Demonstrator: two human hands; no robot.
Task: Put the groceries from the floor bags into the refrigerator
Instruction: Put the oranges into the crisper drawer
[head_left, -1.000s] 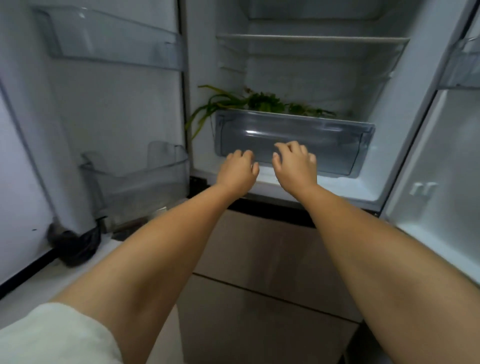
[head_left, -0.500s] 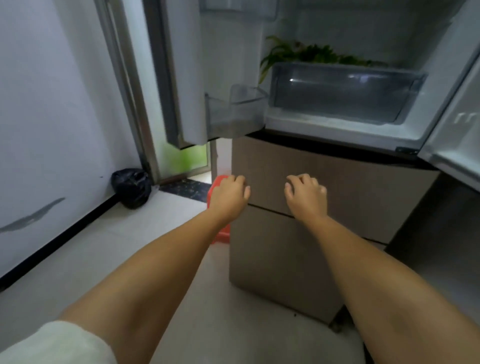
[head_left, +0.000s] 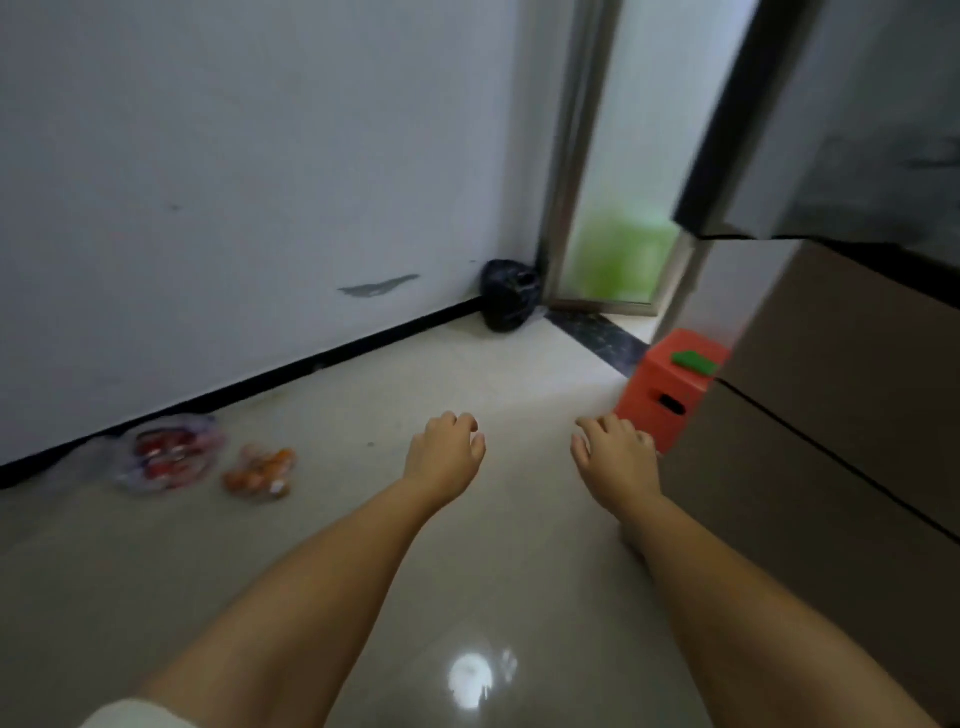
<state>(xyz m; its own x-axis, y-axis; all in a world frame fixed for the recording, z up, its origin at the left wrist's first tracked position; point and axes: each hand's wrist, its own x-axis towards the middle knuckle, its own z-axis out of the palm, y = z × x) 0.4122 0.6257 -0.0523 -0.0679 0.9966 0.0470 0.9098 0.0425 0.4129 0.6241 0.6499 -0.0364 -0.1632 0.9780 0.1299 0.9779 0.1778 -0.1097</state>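
Two clear bags lay on the floor (head_left: 363, 519) by the wall: one of red produce (head_left: 169, 454), one of orange produce (head_left: 260, 470) just beside it. Well apart from them, the left hand (head_left: 447, 457) and right hand (head_left: 613, 457) hung empty, fingers loosely curled, near the refrigerator's lower drawers (head_left: 831, 415) and an orange stool (head_left: 672, 387).

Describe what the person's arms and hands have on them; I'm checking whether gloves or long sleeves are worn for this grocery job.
No gloves: the left hand and right hand are bare, with no rings, watch or bands showing. Both forearms are uncovered. A white sleeve shows at the left arm's lower edge; the right upper arm is out of frame.
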